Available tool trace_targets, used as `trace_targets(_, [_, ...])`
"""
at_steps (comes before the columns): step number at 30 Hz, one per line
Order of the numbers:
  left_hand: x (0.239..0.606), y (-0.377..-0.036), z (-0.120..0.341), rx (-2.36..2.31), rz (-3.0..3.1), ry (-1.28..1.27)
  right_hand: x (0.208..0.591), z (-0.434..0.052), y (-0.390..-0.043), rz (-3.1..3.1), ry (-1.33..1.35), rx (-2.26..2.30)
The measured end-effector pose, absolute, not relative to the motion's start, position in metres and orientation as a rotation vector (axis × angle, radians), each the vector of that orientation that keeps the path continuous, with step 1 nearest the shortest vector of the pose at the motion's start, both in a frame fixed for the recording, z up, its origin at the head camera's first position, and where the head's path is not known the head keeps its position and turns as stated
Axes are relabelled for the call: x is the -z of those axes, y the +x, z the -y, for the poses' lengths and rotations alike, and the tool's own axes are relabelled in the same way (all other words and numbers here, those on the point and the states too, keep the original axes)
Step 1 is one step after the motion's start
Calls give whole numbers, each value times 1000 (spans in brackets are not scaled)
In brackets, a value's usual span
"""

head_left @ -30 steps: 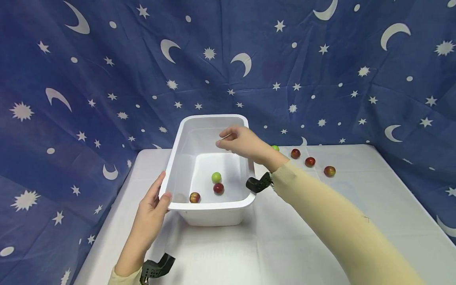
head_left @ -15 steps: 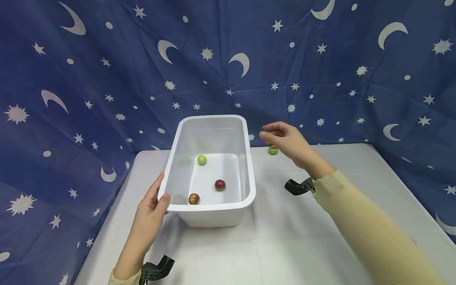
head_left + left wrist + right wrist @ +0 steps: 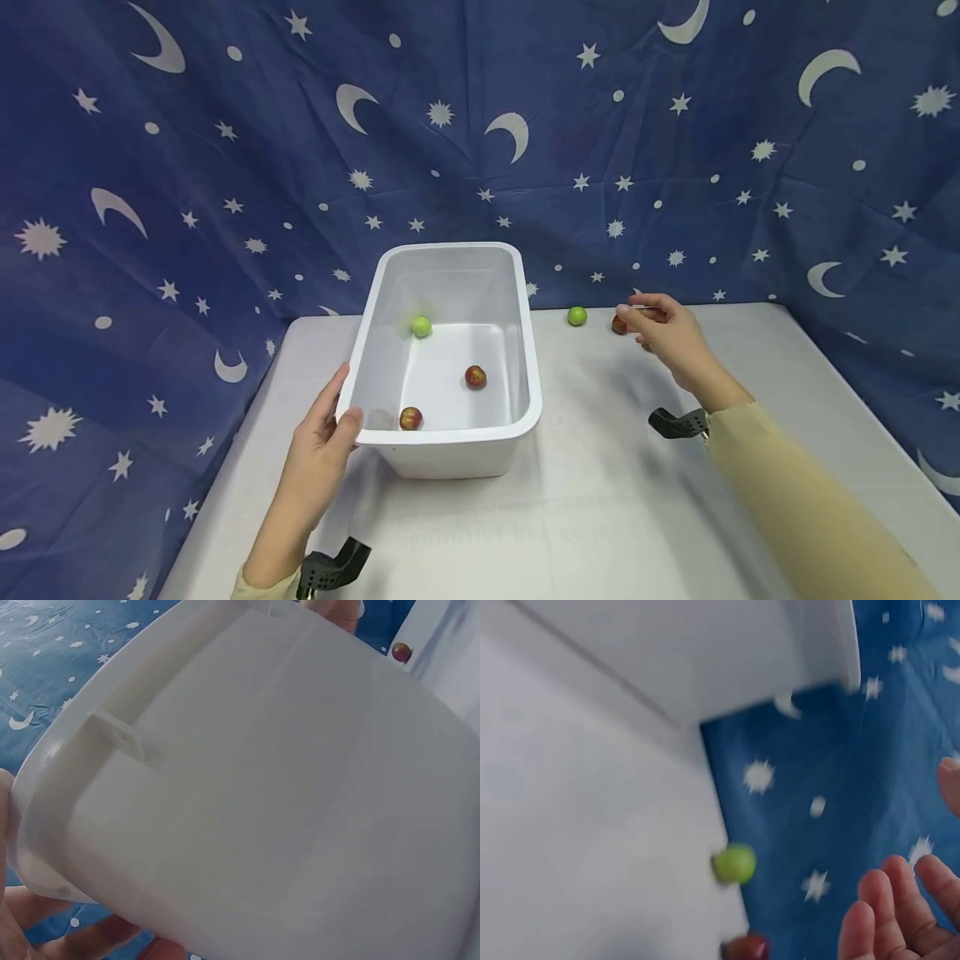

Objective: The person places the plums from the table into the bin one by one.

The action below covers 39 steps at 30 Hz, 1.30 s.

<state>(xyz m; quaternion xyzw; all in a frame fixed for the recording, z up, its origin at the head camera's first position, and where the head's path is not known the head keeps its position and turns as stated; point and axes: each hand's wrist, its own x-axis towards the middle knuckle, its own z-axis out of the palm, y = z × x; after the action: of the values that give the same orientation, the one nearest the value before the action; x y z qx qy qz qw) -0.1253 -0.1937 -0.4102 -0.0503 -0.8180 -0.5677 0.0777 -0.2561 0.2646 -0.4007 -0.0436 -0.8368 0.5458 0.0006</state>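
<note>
Head view, right hand: the right hand [image 3: 670, 332] now hovers over the table [image 3: 600, 500] beside a red fruit [image 3: 618, 325] at the back edge, fingers loosely spread and holding nothing; 1.0 s ago it was above the white tub [image 3: 450, 454], and 0.5 s ago it was near the green fruit [image 3: 577, 316].
Head view, left hand: the left hand [image 3: 324, 442] holds the tub's near-left rim, thumb over the lip, as in both earlier frames.
Head view, tub contents: 3 fruits lie inside, a green one [image 3: 421, 327] at the far end, a red one [image 3: 476, 377] mid-floor, and a red-yellow one [image 3: 409, 417] by the near wall; the green and red ones have rolled apart since 1.0 s ago, when they touched.
Head view, meaning: judged from the positions, 1 deposit is finished and the reach for another fruit on the table is under way.
Left wrist view: the tub's outer wall [image 3: 262, 795] fills the frame, with fingertips [image 3: 90, 937] pressed under the rim; 1 red fruit [image 3: 402, 652] shows far off.
Right wrist view: blurred; straight fingertips [image 3: 889, 907] are apart from the green fruit [image 3: 734, 863] and the red one [image 3: 744, 949] at the bottom edge; nothing is gripped.
</note>
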Motion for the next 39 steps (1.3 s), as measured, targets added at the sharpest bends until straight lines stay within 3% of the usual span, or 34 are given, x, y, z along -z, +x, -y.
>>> trace_targets(10, [410,-127,194,1701,2447,-156,436,-315,-249,2628,-409,-1558])
trace_targets(25, [410,-126,193,1715,2449,-134,471,-345,-250,2565,-739,-1531])
trace_targets(39, [410,-126,193,1746,2433,-141,492,-357,-252,2533,-827,-1677])
